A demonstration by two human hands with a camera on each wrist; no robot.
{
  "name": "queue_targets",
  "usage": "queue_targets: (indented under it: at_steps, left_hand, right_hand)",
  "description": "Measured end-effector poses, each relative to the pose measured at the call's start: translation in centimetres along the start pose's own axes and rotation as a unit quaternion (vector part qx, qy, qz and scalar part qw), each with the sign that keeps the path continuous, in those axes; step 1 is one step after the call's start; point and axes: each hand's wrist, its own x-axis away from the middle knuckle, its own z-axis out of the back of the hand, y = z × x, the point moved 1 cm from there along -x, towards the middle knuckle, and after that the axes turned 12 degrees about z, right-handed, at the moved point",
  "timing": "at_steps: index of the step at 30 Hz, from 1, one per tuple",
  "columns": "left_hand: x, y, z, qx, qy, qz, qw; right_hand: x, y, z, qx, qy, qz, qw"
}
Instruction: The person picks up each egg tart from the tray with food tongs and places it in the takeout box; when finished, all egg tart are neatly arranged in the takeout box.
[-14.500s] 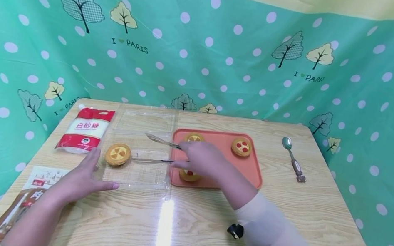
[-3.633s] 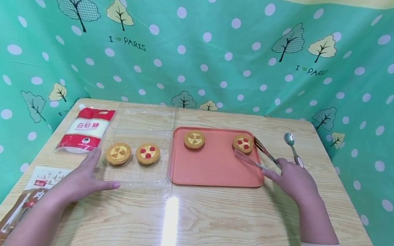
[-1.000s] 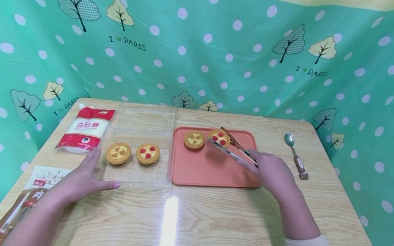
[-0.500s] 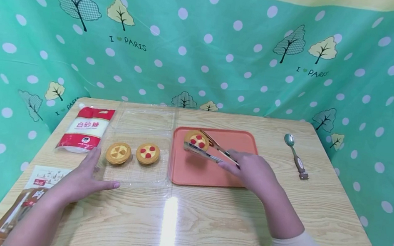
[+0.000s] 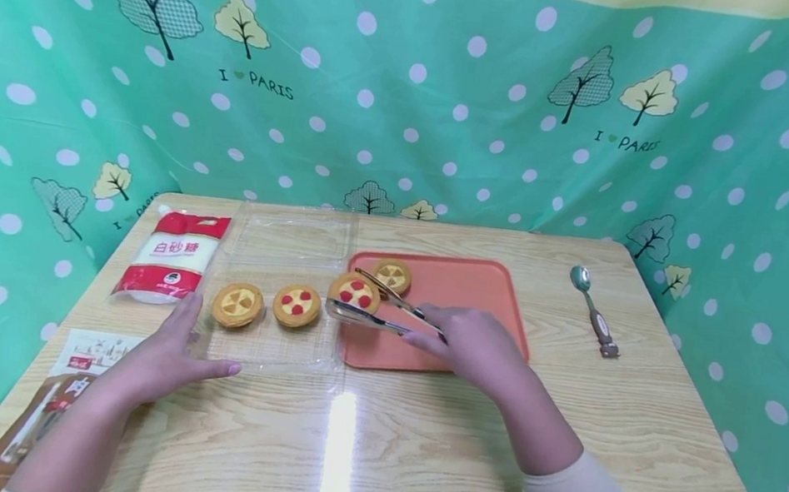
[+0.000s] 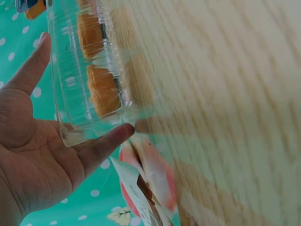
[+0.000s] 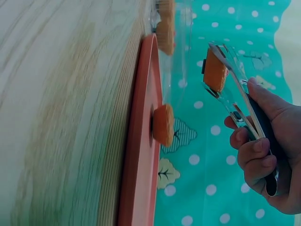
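Observation:
My right hand (image 5: pixel 475 346) grips a pair of metal tongs (image 5: pixel 387 325), fingers curled round the dark handles in the right wrist view. Between the tong tips is an egg tart with red dots (image 5: pixel 355 292), held clear above the left edge of the pink tray (image 5: pixel 452 321). A tart with a wedge pattern (image 5: pixel 393 276) sits on that tray. My left hand (image 5: pixel 166 361), thumb and fingers spread, touches the corner of the clear plastic container (image 6: pixel 70 108). Inside the container sit a wedge-patterned tart (image 5: pixel 237 306) and a red-dotted tart (image 5: pixel 296 305).
A red and white sugar bag (image 5: pixel 172 257) lies behind my left hand. A brown printed packet (image 5: pixel 51 399) is partly under my left forearm. The container's open lid (image 5: pixel 295 239) lies toward the back. A spoon (image 5: pixel 595 312) lies on the right. Patterned cloth surrounds the table.
My right hand has gripped the red-dotted tart with the tongs, lifted it from the tray's right side and carried it left. Earlier, another red-dotted tart went into the container. My left hand stays put.

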Motion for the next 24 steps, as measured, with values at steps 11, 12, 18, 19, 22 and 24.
queue_targets:
  at_steps: [11,12,18,19,22,24]
  left_hand:
    - [0.0,-0.1,0.0,0.001,-0.001,0.003,1.0000]
    - [-0.1,0.0,0.0,0.002,-0.001,0.004,1.0000]
    - [0.0,0.1,0.0,0.004,0.000,0.004,1.0000]
    - [0.0,0.1,0.0,0.003,0.000,0.004,1.0000]
    - [0.1,0.1,0.0,0.002,-0.001,0.004,1.0000]
    - [0.1,0.2,0.0,0.002,0.000,0.004,1.0000]
  right_hand:
    - [-1.4,-1.8,-1.3,0.026,-0.003,0.060,0.9978]
    - [-1.5,-2.1,-1.4,0.030,-0.006,0.064,0.9975]
    - [-2.3,-3.5,-2.2,0.037,-0.022,0.099,0.9942]
    - [-2.4,-3.7,-2.4,0.035,-0.026,0.104,0.9936]
    - [-2.7,-4.3,-2.9,0.031,-0.034,0.117,0.9921]
    - [-2.9,-4.7,-3.2,0.036,-0.037,0.122,0.9912]
